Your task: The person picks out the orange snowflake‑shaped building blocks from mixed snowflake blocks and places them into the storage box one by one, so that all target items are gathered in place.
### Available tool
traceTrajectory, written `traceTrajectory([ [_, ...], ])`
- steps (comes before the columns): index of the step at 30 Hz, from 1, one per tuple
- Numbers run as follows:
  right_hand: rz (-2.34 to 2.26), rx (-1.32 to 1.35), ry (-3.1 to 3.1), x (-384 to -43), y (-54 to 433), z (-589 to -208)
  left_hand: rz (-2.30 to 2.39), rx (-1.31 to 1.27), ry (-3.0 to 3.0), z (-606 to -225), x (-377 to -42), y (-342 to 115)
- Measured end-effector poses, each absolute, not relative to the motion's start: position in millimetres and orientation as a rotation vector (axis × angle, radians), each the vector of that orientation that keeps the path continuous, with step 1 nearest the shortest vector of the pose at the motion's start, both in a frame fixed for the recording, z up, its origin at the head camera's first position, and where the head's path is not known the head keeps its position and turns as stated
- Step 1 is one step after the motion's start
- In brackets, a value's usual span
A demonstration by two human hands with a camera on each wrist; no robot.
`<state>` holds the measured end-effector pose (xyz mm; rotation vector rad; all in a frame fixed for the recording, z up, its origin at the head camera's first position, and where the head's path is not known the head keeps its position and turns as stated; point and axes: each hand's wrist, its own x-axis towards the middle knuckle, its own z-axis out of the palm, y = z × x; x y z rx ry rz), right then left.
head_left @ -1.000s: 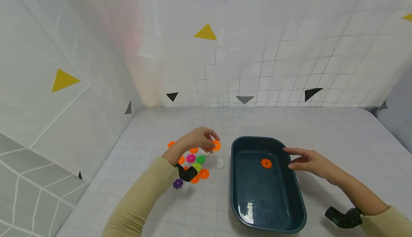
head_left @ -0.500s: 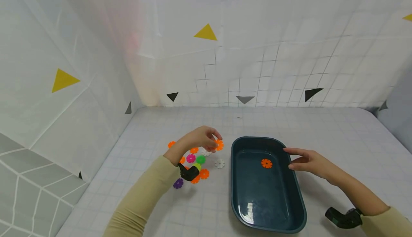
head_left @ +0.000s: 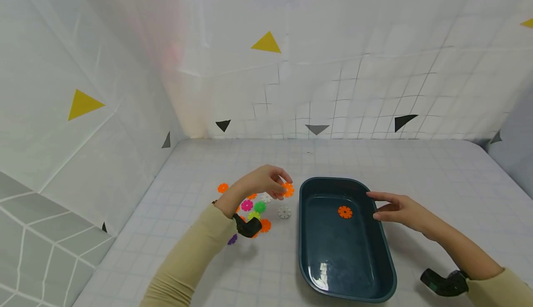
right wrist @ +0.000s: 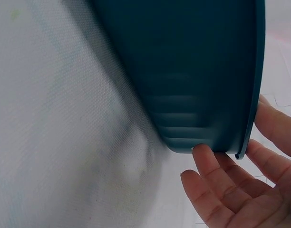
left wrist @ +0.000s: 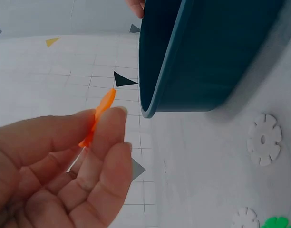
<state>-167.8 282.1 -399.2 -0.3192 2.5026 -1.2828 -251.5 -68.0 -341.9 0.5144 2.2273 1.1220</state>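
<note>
Between the left hand's [head_left: 266, 183] thumb and fingertips [left wrist: 118, 114] sits a flat orange snowflake disc [head_left: 288, 189], pinched on edge so the wrist view shows it as a thin orange sliver. It hangs above the table, just beside the near-left corner of a dark teal tub [head_left: 306, 270], still outside the rim. The tub lies to the right of this hand, its long axis running from the person toward the far wall. One orange disc [head_left: 344, 212] lies flat on the tub floor.

Across the tub, the right hand [head_left: 399, 210] rests against the right rim, fingers nearly straight, thumb side over the edge, gripping nothing. The left hand is the nearer one to the held disc.

Behind the left wrist, loose discs lie scattered on the white gridded table [head_left: 437, 182]: a white one [head_left: 284, 212], green [head_left: 260, 206], pink [head_left: 247, 205], orange [head_left: 223, 188].
</note>
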Motion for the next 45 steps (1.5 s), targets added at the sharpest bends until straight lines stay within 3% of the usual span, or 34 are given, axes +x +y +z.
traceTrajectory([
  [45, -1.295, -0.321, 2.504, -165.7, 282.5, -401.6, 1.189, 0.626, 2.082, -343.0, -231.0, -22.4],
])
